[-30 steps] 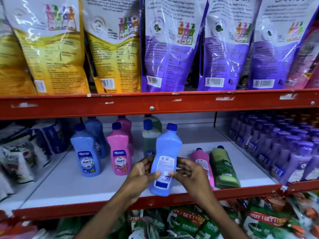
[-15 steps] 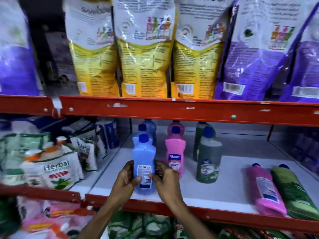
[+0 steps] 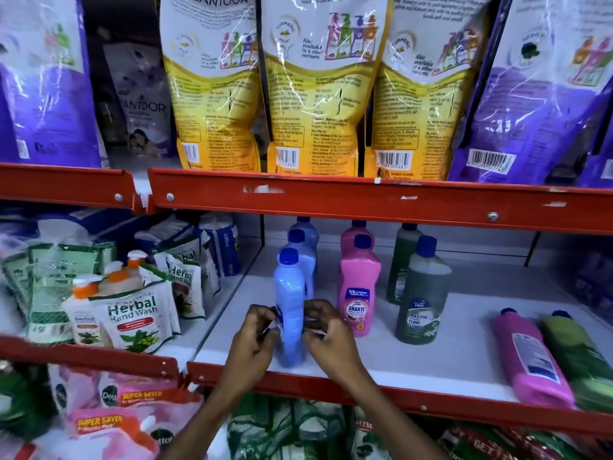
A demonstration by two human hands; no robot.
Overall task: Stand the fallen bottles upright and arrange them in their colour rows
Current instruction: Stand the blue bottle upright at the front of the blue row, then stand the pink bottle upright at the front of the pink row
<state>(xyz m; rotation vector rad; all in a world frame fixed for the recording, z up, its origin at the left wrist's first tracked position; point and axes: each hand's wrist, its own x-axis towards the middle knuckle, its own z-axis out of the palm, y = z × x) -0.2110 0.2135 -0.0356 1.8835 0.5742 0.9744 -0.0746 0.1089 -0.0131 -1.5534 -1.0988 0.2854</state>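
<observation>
Blue bottle is held upright on shelf, front of blue row | pinched between left hand and right hand | pink bottle and green bottle are lying flat at right.

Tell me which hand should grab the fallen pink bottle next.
Probably the right hand. The fallen pink bottle lies far to the right on the white shelf, nearer that side. The left hand would have to cross the blue bottle both hands hold.

A shop aisle: red steel shelving with barcoded refill pouches above rows of cleaner bottles.
</observation>
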